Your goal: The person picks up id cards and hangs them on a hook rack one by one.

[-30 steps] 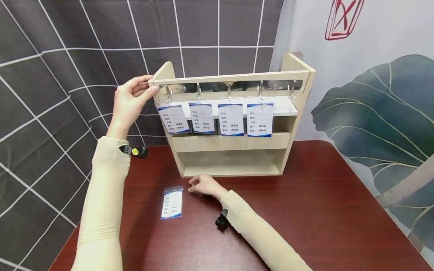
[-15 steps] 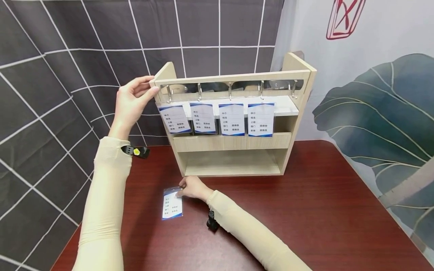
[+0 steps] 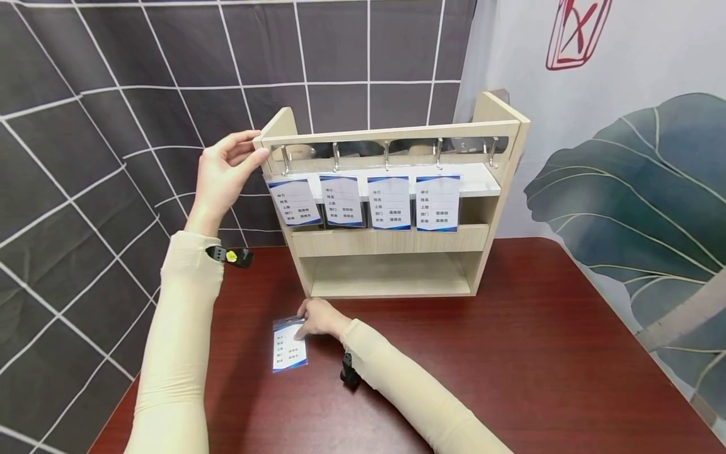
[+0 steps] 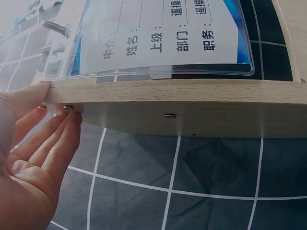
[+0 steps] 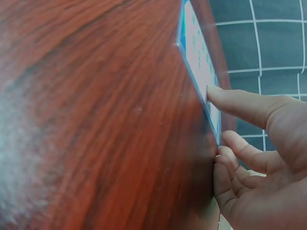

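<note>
At the upper left corner of the small wooden shelf, my left hand grips the side panel. The left wrist view puts its thumb on the front edge and its fingers on the outer side. My right hand pinches the top right edge of a white and blue name badge in a clear sleeve on the table. In the right wrist view, the thumb presses the badge's face while the other fingers curl at its edge. Several similar badges hang in a row from the shelf's metal hooks.
The rightmost hook carries no badge. Dark red tabletop surrounds the shelf's front and right. A dark gridded cloth hangs close behind and to the left.
My right hand has moved left from beside the loose badge onto its top edge and now pinches it. My left hand has kept its grip on the shelf corner.
</note>
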Demonstrator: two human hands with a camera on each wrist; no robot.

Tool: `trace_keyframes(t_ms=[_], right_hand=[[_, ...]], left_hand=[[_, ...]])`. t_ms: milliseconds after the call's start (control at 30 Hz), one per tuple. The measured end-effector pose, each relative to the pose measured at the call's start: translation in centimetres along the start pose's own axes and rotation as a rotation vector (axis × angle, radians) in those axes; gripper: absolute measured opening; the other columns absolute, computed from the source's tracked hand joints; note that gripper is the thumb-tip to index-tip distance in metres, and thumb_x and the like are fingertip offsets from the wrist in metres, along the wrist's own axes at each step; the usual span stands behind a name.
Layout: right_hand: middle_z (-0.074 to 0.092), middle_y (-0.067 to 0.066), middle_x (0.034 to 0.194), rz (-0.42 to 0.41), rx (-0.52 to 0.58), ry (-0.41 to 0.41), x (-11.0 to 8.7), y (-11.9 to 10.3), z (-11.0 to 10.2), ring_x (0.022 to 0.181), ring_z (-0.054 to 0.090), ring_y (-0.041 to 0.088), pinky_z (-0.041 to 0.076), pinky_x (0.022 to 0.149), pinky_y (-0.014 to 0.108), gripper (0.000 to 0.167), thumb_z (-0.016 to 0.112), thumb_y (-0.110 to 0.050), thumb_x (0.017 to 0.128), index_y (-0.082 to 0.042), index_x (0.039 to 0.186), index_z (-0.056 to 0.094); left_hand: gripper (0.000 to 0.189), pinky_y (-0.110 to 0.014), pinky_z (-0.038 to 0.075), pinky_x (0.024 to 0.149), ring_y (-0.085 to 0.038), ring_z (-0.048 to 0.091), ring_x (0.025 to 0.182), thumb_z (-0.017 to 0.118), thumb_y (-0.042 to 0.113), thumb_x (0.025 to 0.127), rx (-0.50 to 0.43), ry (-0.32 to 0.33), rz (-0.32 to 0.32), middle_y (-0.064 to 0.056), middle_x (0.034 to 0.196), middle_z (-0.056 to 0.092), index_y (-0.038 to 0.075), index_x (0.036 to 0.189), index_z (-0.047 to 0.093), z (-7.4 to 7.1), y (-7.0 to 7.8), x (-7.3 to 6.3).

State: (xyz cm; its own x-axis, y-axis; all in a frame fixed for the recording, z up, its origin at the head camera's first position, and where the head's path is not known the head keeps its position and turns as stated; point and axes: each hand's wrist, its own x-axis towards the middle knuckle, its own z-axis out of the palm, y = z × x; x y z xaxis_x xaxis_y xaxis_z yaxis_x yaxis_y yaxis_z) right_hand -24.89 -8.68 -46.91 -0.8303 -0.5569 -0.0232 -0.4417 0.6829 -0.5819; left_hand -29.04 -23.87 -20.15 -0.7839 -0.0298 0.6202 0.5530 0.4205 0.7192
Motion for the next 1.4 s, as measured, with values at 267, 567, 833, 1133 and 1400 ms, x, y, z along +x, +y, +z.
trace_keyframes(t_ms=[267,567,833,1133,1400], right_hand=[[0.069,0.003,0.093,0.073,0.031,-0.069,0.1,-0.3,-0.6,0.085,0.061,0.011,0.051,0.082,0.019,0.061,0.093,-0.019,0.07,-0.005,0.122,0.065],[0.073,0.002,0.108,0.093,-0.043,-0.148,-0.2,-1.0,-2.0,0.099,0.064,0.014,0.05,0.088,0.016,0.046,0.091,-0.015,0.07,-0.004,0.111,0.073],[0.044,-0.01,0.053,0.112,-0.099,-0.203,-0.6,-1.0,-2.4,0.055,0.037,0.006,0.035,0.051,0.016,0.037,0.092,-0.018,0.07,-0.013,0.056,0.059],[0.049,-0.009,0.053,0.075,-0.051,-0.128,-1.3,-0.5,-2.9,0.058,0.043,0.009,0.039,0.055,0.018,0.028,0.09,-0.013,0.071,-0.011,0.06,0.064],[0.071,-0.001,0.091,0.133,0.131,-0.034,-1.5,0.8,-2.3,0.082,0.058,0.012,0.051,0.078,0.022,0.031,0.088,-0.006,0.071,-0.006,0.097,0.073]], left_hand=[[0.042,-0.025,0.054,0.096,-0.009,0.069,0.107,0.078,0.016,0.09,0.008,0.005,0.013,-0.015,0.124,0.07,0.006,0.13,0.068,-0.1,0.0,-0.1],[0.043,-0.024,0.055,0.094,-0.008,0.069,0.106,0.078,0.018,0.091,0.013,0.008,0.025,-0.015,0.125,0.069,0.007,0.13,0.068,0.2,-0.1,0.2],[0.043,-0.024,0.054,0.095,-0.007,0.069,0.105,0.078,0.018,0.09,0.015,0.02,0.021,-0.014,0.124,0.07,0.008,0.13,0.068,0.0,-0.2,0.1],[0.043,-0.025,0.054,0.095,-0.007,0.069,0.106,0.078,0.018,0.09,0.005,0.016,0.02,-0.013,0.124,0.07,0.008,0.13,0.068,0.1,0.0,0.3],[0.043,-0.024,0.054,0.095,-0.006,0.069,0.106,0.078,0.016,0.09,-0.014,0.017,0.005,-0.013,0.124,0.07,0.007,0.131,0.068,0.3,-0.4,0.0]])
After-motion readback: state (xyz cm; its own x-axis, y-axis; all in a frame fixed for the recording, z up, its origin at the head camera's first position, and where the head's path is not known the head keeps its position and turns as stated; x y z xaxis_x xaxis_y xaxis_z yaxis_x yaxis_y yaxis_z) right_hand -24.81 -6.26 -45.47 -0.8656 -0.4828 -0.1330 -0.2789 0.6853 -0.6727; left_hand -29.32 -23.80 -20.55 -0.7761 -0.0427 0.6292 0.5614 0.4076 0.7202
